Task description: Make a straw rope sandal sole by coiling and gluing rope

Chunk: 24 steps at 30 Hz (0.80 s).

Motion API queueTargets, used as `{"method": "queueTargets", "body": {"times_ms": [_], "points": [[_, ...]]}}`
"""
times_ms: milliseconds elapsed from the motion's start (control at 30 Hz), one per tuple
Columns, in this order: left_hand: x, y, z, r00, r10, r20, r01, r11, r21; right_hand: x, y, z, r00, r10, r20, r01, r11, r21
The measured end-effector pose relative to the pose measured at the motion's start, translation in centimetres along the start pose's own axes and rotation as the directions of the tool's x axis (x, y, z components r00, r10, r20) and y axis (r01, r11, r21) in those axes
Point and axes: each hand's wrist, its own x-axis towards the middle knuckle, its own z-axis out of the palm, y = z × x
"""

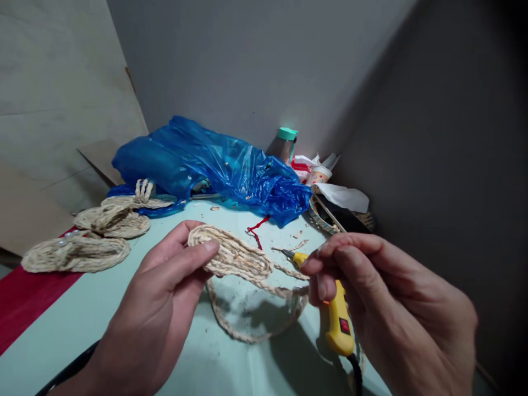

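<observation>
L hand (207, 243) clamped on beige braided oval coil (243, 258), in front of blue plastic bag (231, 165). R hand (328, 261), fingertips together, nr yellow corded tool (339, 324).

On my table (231, 368), the slippers (82, 252) lie at left, the bag (210, 159) behind them and across the middle, the bottle (285, 144) and cup (320, 175) behind at right.

Rough, matt plant-fibre braid makes up the coiled oval piece (237, 258) at centre, fibrous all over. Upper left of centre, there's thin, crinkled, glossy blue plastic, the bag (206, 159). Lower right, smooth yellow plastic on the glue gun (340, 330). Behind it all, a smooth, matt grey wall (256, 66).
</observation>
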Motion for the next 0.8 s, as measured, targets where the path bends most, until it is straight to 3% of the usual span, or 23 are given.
{"method": "queueTargets", "body": {"times_ms": [200, 300, 467, 633, 800], "points": [[-0.2, 0.4, 0.1, 0.999, 0.022, -0.045, -0.025, 0.998, -0.057, 0.0, -0.3, -0.1, 0.998, -0.016, 0.055, 0.016, 1.000, 0.006], [-0.2, 0.8, 0.0, 0.999, 0.046, -0.028, -0.047, 0.999, -0.023, 0.0, -0.3, -0.3, 0.972, -0.151, 0.181, 0.170, 0.981, -0.095], [-0.1, 1.2, 0.1, 0.997, 0.080, -0.014, -0.080, 0.996, 0.035, -0.1, -0.3, -0.7, 0.872, -0.353, 0.338, 0.439, 0.871, -0.223], [-0.1, 1.0, 0.2, 0.994, 0.108, 0.020, -0.109, 0.992, 0.064, 0.1, -0.1, -0.9, 0.805, -0.462, 0.372, 0.569, 0.777, -0.268], [-0.2, 0.9, -0.4, 0.989, 0.129, 0.079, -0.137, 0.984, 0.114, 0.1, -0.2, -1.7, 0.799, -0.506, 0.324, 0.598, 0.723, -0.346]]}}
